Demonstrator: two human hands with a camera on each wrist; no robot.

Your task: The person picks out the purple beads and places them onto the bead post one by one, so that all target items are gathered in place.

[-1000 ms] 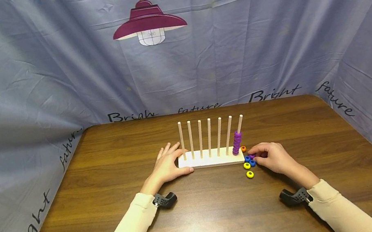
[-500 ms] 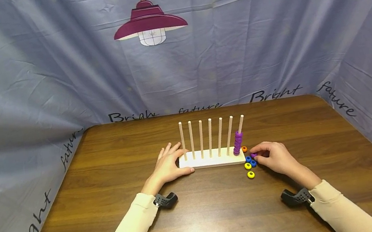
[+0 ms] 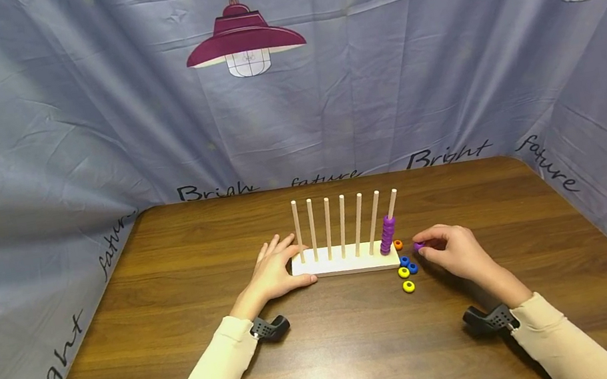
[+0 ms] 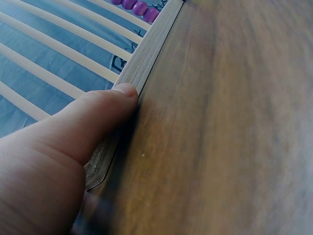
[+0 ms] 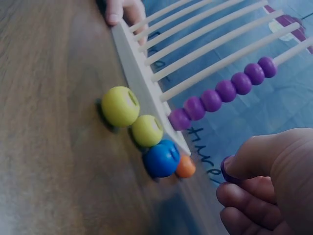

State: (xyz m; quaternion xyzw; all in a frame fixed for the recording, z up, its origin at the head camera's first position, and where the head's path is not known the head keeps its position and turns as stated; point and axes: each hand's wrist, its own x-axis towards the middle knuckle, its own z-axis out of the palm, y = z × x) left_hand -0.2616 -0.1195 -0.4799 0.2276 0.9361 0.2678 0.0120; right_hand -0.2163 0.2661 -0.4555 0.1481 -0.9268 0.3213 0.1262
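My left hand (image 3: pixel 276 274) holds the left end of a pale wooden peg rack (image 3: pixel 348 267), the thumb (image 4: pixel 115 105) against its front edge and the other fingers behind. Several upright pegs stand in a row on this rack. A stack of purple beads (image 3: pixel 387 235) fills the lower part of the rightmost peg. To the right of the rack, my right hand (image 3: pixel 453 251) pinches a single purple bead (image 5: pixel 227 171) between thumb and fingers, mostly covered by them. Two blue beads (image 3: pixel 412 268), two yellow beads (image 5: pixel 121 106) and an orange bead (image 5: pixel 186 166) lie beside the rack's right end.
A brown wooden table (image 3: pixel 331 347) carries everything. Behind and at both sides hangs a grey-blue curtain (image 3: pixel 143 109) printed with lamps and lettering. Each wrist wears a black camera mount (image 3: pixel 270 328).
My right hand has picked the purple bead from among the loose beads and moved it slightly right and away from me. The left hand and rack have stayed in place.
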